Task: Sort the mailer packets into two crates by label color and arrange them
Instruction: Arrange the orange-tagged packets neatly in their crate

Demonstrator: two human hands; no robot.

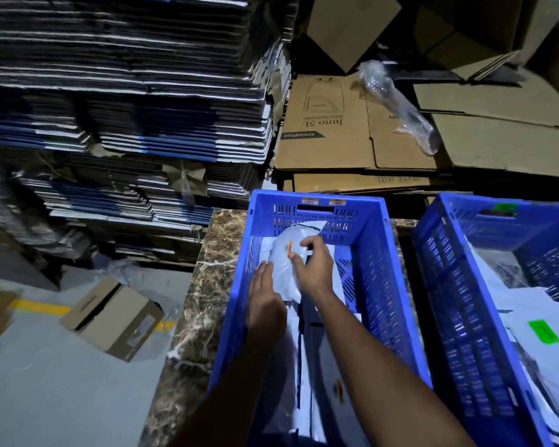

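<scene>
Two blue slotted crates stand side by side on a marble-topped table. The left crate (381, 253) has orange stickers on its far rim and holds several white mailer packets. Both my hands are inside it on an upright white packet (283, 269) with an orange label. My left hand (265, 304) lies flat, fingers straight, against the packet's left side. My right hand (313, 266) curls its fingers over the packet's top edge beside the orange label. The right crate (446, 285) carries a green sticker on its rim and holds white packets, one (542, 343) showing a green label.
A tall stack of flattened blue and white cartons rises at the left and back. Flattened brown cardboard (336, 124) and a bubble-wrap roll (397, 104) lie behind the crates. A small cardboard box (113, 317) sits on the grey floor, left of the table (204, 285).
</scene>
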